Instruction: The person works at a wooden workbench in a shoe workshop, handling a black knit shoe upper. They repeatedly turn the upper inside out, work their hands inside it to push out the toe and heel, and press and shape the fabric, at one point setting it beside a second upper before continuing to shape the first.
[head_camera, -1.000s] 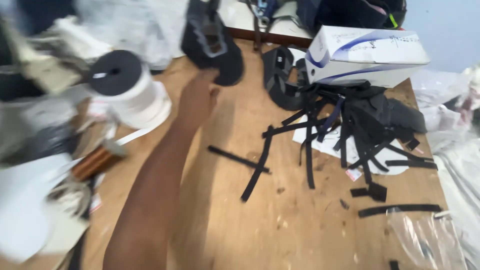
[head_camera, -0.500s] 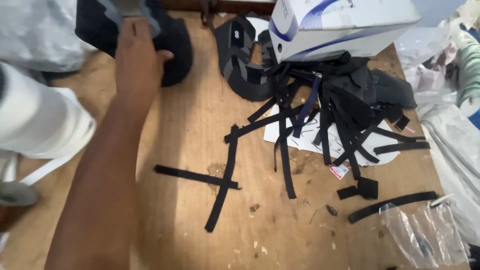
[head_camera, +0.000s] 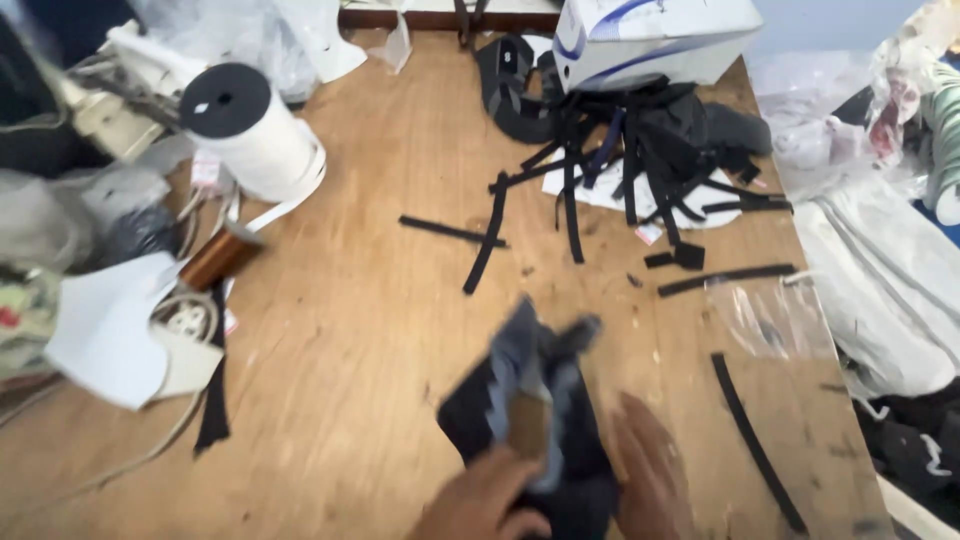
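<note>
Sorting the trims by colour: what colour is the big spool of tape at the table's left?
The spool of tape is white with a black end cap, in the head view.

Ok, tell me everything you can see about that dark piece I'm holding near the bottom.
The dark piece looks like soft black material with a grey-blue lining, folded and blurred. It stands tilted over the wooden table near its front edge. The left hand grips its lower end; the right hand touches its right side.

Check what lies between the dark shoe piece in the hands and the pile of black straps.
Head view: mostly bare table between shoe piece and strap pile, plus two loose straps.
</note>
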